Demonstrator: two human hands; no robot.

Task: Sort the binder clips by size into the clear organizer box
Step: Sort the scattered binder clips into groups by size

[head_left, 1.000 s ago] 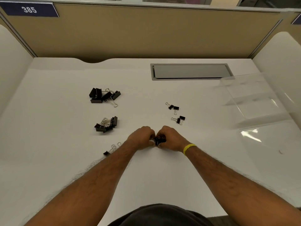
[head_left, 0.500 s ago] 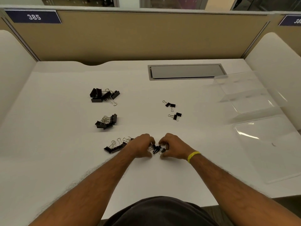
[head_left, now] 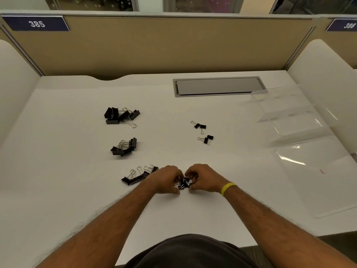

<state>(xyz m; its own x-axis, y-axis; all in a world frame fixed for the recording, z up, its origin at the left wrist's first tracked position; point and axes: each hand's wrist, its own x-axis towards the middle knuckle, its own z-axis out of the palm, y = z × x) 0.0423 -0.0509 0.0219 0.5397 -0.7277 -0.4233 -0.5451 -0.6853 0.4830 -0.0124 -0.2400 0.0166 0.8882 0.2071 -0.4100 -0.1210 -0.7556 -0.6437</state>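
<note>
We take this for an open-plan office or study hall, at 1 numbered workstation: a white bench (head_left: 77, 190) closed in behind by a tan fabric partition (head_left: 173, 45) and at the sides by curved white dividers (head_left: 15, 78). The blue 385 plate (head_left: 36, 23) and the 386 plate (head_left: 347, 25) mark neighbouring seats. A grey cable hatch (head_left: 218, 86) sits flush in the bench, and glazed panels (head_left: 193, 4) run above the partition.

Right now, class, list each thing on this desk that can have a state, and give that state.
left hand, fingers curled on small binder clips.
right hand, pinches the same clips.
clear organizer box, open, no clips visible inside.
large binder clips, loose pile, unboxed.
medium binder clips, loose pile, unboxed.
row of binder clips, lined up beside left hand.
four small clips, two pairs, unboxed.
</note>
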